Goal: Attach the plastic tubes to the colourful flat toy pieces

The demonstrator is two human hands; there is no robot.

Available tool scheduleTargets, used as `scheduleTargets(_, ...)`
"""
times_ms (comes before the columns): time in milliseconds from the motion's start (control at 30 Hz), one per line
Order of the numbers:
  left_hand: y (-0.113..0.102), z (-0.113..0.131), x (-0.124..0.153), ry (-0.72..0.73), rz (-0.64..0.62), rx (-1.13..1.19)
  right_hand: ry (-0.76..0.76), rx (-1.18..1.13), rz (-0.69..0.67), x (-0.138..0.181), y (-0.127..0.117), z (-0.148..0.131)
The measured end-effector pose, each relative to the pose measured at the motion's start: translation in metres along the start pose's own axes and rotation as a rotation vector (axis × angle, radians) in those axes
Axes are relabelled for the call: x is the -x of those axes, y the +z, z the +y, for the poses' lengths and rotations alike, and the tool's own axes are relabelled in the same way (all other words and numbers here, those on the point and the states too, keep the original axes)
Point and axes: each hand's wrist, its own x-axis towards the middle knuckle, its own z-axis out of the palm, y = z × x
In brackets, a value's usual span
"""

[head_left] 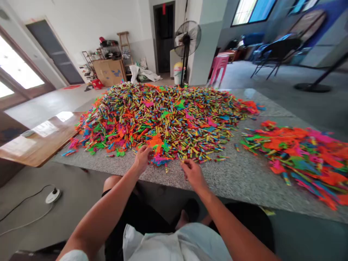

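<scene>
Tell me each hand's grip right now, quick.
Left hand: closed, apparently pinching an orange piece.
Right hand: fingers closed, apparently on a small yellow tube; too small to be sure.

A big heap (195, 123) of small striped tubes and bright plastic shapes covers much of the grey table (231, 177). The left hand (143, 158) is at the heap's near edge, fingers against an orange shape (155, 140); whether they grip it is unclear. The right hand (193, 173), just beside the heap, has its fingers bent together by a yellowish tube (184, 158). A smaller, blurred pile (307, 152) of orange, green, pink and blue pieces lies to the right. Beyond the table stand a fan (186, 39), a bucket (178, 75) and pink stools (219, 66).
</scene>
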Motion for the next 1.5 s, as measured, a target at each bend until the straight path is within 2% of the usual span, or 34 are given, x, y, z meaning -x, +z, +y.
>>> scheduleTargets(100,0.017,-0.002,0.03,-0.107,-0.175,0.231,0.084,-0.278,-0.034,0.008,-0.018,-0.026)
scheduleTargets(233,0.034,-0.002,0.059,-0.145,-0.404,0.118,0.007,-0.351,-0.06,0.013,-0.016,-0.059)
scheduleTargets(300,0.039,0.0,0.065,-0.122,-0.467,0.049,-0.015,-0.33,-0.059,0.014,-0.008,-0.065)
scheduleTargets(467,0.044,0.0,0.068,-0.066,-0.431,0.066,0.009,-0.311,-0.083,0.021,0.012,-0.06)
scheduleTargets(567,0.04,-0.001,0.065,-0.089,-0.407,0.097,0.042,-0.309,-0.129,0.024,0.016,-0.057)
scheduleTargets(767,0.029,0.005,0.06,-0.155,-0.448,0.086,-0.017,-0.261,-0.137,0.015,0.007,-0.064)
scheduleTargets(967,0.027,0.008,0.061,0.036,-0.471,-0.037,-0.005,-0.262,-0.231,0.013,0.008,-0.067)
scheduleTargets(1167,0.025,0.002,0.062,-0.007,-0.496,0.0,0.0,-0.202,-0.222,0.012,0.001,-0.067)
scheduleTargets(1367,0.025,0.01,0.066,0.065,-0.598,-0.138,-0.022,-0.11,-0.281,0.012,-0.008,-0.074)
scheduleTargets(1500,0.025,0.013,0.07,0.051,-0.617,-0.161,0.018,-0.202,-0.352,0.011,-0.012,-0.072)
